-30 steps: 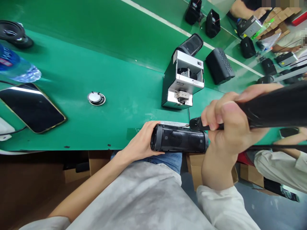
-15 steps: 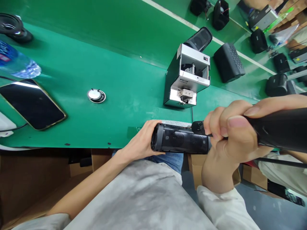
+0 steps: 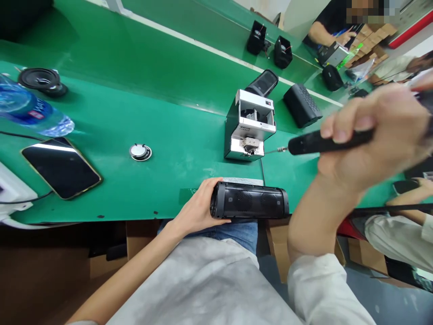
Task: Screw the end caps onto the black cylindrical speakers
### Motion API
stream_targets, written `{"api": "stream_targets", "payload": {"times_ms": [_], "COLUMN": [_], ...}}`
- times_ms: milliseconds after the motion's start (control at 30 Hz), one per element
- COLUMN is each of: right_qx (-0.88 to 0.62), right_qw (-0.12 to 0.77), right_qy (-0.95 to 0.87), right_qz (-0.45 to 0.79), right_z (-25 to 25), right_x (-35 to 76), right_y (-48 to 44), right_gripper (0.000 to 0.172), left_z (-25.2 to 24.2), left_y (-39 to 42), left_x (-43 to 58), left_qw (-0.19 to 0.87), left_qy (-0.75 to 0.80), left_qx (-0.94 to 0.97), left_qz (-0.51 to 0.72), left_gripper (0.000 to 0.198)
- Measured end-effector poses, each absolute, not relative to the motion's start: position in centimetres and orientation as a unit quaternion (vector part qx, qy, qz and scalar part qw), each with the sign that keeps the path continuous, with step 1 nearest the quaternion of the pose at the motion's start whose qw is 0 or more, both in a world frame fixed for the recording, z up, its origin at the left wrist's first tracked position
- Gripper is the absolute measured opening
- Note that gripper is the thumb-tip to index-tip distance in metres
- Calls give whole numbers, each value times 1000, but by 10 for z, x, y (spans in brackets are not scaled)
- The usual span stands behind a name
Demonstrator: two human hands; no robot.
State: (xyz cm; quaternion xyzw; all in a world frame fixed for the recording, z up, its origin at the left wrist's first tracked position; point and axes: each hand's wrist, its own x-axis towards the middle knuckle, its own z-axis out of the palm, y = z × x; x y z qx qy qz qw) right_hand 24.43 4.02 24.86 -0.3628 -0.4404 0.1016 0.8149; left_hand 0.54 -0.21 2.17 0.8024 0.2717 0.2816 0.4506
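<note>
At the table's front edge lies a black cylindrical speaker (image 3: 257, 201) on its side. My left hand (image 3: 199, 205) is closed round its left end. Up and to the right, my right hand (image 3: 368, 131) grips a black electric screwdriver (image 3: 304, 143). Its long bit points left, and the tip is at the lower right corner of a silver and black screw feeder (image 3: 253, 119). Whether the tip touches the feeder, or carries a screw, I cannot tell.
On the left are a phone (image 3: 62, 167), a water bottle (image 3: 32, 108), a loose speaker driver (image 3: 42, 81) and a small round metal part (image 3: 140, 152). Behind the feeder stand more black speakers (image 3: 301, 104). Co-workers sit at the right, one sleeve (image 3: 392, 230) close by.
My right hand has lifted the screwdriver off the speaker and carried it up to the feeder. The left hand keeps its hold. The view has shifted.
</note>
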Motion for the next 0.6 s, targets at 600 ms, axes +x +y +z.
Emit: {"api": "stream_targets", "payload": {"times_ms": [600], "right_qx": [-377], "right_qw": [785], "right_qy": [-490], "right_qz": [19], "right_z": [225], "right_x": [258], "right_y": [71], "right_gripper": [24], "left_z": [22], "left_y": [-2], "left_x": [5], "left_qw": [439], "left_qy": [268], "left_qx": [812], "left_qz": [276], "left_gripper": [115]}}
